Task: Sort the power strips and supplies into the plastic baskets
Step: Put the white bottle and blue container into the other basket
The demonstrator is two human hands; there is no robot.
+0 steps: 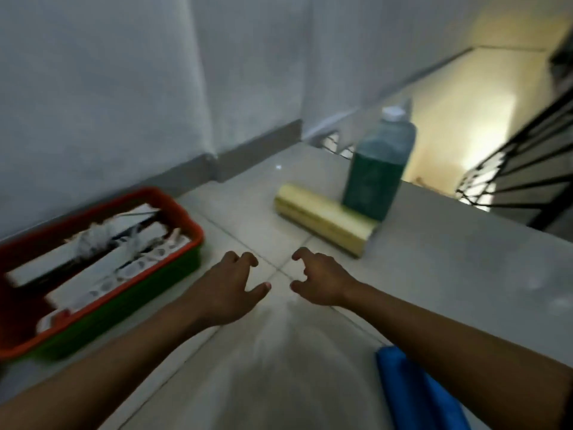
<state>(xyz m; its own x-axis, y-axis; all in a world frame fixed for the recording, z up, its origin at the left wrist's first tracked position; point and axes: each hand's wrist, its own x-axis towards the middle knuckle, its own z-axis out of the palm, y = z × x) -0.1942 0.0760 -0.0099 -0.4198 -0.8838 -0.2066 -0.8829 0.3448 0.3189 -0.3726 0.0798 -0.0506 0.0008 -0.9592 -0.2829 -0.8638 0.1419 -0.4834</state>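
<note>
A red-rimmed green plastic basket (186,221) sits on the tiled floor at the left, against the wall. Several white power strips (102,274) with bundled cords lie inside it. A yellow roll (325,220) lies on the floor ahead, touching a tall bottle of green liquid (378,172) with a white cap. My left hand (229,290) and my right hand (319,280) hover side by side over the floor between basket and roll, fingers curled apart, both holding nothing. The picture is blurred.
A blue object (412,395) lies at the bottom right, partly under my right forearm. Beyond the floor's edge at the right, a stairwell with a black railing (521,172) drops away. White walls with a grey skirting (257,150) bound the far side.
</note>
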